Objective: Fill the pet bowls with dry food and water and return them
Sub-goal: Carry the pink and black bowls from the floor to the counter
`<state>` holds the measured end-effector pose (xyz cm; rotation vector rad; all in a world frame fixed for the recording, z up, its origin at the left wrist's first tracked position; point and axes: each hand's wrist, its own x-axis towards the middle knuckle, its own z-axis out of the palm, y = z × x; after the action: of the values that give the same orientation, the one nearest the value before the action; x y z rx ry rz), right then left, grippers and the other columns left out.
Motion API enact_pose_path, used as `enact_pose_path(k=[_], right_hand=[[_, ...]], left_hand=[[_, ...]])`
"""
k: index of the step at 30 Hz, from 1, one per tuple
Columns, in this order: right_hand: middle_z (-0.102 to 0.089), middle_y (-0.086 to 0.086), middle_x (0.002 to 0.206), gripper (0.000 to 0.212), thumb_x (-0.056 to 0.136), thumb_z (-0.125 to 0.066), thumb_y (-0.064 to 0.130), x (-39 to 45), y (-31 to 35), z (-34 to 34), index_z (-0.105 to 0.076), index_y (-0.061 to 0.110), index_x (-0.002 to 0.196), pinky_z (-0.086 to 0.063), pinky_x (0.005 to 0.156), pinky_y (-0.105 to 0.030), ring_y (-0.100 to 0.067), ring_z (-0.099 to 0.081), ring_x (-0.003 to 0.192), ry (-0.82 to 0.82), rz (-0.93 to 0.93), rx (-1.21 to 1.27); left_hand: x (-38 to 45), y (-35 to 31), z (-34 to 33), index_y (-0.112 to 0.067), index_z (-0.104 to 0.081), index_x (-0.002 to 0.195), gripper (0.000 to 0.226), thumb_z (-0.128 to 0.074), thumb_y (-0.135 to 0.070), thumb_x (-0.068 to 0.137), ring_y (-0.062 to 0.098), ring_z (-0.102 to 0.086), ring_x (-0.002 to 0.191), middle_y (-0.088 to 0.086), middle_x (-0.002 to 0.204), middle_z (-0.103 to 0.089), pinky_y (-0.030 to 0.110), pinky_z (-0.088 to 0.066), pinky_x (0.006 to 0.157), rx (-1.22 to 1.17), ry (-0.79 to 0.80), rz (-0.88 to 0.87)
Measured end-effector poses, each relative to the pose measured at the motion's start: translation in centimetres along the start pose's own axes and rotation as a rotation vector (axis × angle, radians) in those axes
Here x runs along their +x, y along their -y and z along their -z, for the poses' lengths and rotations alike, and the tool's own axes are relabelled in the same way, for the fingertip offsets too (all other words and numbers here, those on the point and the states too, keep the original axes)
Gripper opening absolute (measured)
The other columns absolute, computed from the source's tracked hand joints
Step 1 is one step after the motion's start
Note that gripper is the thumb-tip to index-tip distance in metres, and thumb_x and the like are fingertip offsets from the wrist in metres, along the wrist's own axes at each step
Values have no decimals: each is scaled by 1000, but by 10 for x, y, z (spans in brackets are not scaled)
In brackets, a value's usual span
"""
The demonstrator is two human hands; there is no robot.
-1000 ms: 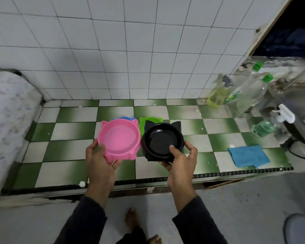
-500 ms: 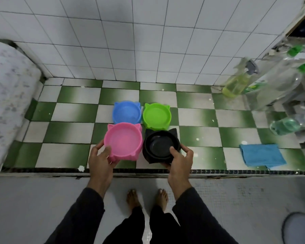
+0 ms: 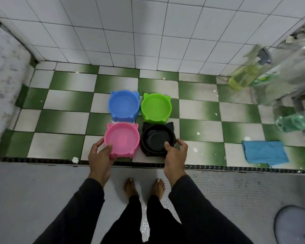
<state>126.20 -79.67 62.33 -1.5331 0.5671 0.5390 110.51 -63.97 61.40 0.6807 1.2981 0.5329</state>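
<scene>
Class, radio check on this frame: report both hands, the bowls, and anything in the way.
Left hand grips pink bowl; right hand grips black bowl. Both on the checkered counter, blue bowl and green bowl behind. No food visible. Nothing in the way.

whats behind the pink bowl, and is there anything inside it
Directly behind the pink bowl, which the left hand grips, sits the blue bowl. Its inside looks bare, with no dry food showing; whether it holds water cannot be told.
</scene>
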Motion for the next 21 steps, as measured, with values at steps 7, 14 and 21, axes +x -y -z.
enact_pose_path(k=[7, 14, 21], right_hand=[[-63, 1, 117, 31, 91, -71, 27, 4, -1, -4, -56, 25, 117, -50, 103, -46, -23, -61, 111, -64, 118, -363], [-67, -12, 114, 29, 92, -67, 22, 9, 8, -7, -65, 11, 120, -50, 93, -37, -30, -63, 107, -134, 224, -572], [-65, -18, 112, 27, 93, -65, 17, 16, 14, -6, -68, 5, 116, -38, 78, -23, -33, -63, 102, -131, 240, -684]], left_hand=[[10, -5, 0, -19, -60, 135, 45, -71, -3, 94, 24, -68, 106, 2, 116, -65, 43, -62, 83, 237, -41, -114], [25, -12, -6, -11, -73, 122, 28, -65, -20, 96, 25, -68, 100, 0, 104, -71, 39, -59, 85, 576, -226, -236], [34, -15, -11, -11, -79, 112, 21, -69, -17, 94, 23, -70, 87, 5, 99, -77, 37, -61, 78, 699, -275, -218]])
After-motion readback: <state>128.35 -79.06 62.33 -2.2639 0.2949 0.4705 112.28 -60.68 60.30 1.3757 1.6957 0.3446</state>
